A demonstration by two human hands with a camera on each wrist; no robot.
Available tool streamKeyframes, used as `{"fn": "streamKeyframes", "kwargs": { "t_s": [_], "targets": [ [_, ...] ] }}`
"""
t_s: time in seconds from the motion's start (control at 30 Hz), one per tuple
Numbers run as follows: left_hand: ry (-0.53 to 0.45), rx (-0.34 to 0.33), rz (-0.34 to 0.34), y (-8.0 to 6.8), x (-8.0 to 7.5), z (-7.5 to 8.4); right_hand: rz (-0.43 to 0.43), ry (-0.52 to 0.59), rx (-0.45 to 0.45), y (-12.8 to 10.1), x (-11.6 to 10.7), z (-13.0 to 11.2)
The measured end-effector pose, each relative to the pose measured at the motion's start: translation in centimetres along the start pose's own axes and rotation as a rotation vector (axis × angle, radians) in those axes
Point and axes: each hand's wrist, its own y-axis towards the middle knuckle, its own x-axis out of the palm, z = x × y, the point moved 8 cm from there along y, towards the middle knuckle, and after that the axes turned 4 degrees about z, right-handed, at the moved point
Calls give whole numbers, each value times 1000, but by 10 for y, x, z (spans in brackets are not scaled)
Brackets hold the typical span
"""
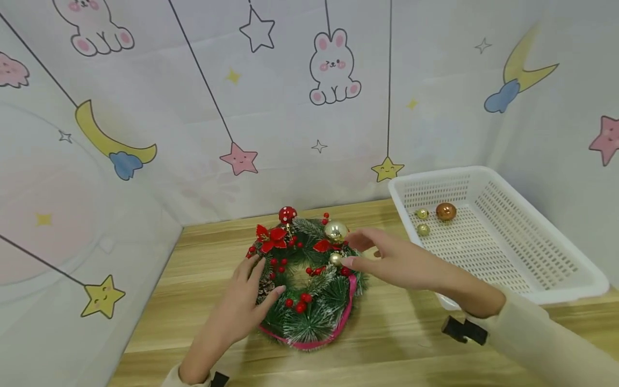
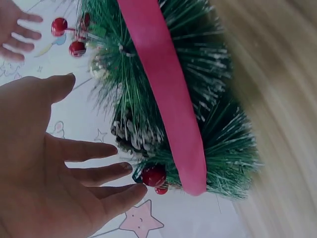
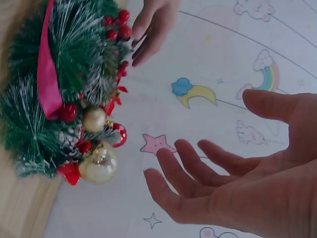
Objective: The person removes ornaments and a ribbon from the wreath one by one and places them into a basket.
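A green Christmas wreath (image 1: 309, 322) with frosted needles lies on the wooden table, a pink ribbon (image 1: 338, 325) along its near side. Red berries (image 1: 301, 307), a red poinsettia (image 1: 272, 238), a spotted red ball (image 1: 287, 215) and a pine cone (image 2: 133, 136) decorate it. On its right side are a large gold bauble (image 1: 336, 231) and a smaller gold ball (image 1: 336, 259). My left hand (image 1: 242, 301) is spread over the wreath's left edge, fingertips close to the pine cone. Beside the gold baubles is my right hand (image 1: 394, 260), its fingers loosely bent and nothing between them.
At the right stands a white perforated plastic basket (image 1: 575, 293). Inside it are a copper-coloured ball (image 1: 446, 211) and two small gold balls (image 1: 423, 230). A pale curtain (image 1: 290, 123) printed with rabbits, stars and moons hangs right behind the table (image 1: 203, 258).
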Motion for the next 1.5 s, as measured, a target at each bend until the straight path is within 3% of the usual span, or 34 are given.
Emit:
{"fn": "streamKeyframes", "kwargs": {
  "t_s": [0.3,0.47,0.67,0.97,1.5],
  "targets": [
    [152,65,23,-15,10,12,-76,-87,-120,47,10,4],
    [160,57,-24,-24,16,13,-116,-147,-144,62,17,7],
    [186,81,-75,-30,20,15,-126,-151,-106,76,24,16],
    [223,122,-119,-35,28,14,-135,-149,-69,88,38,37],
    [270,134,-125,-36,31,15,-152,-127,-73,92,44,40]
  ]
}}
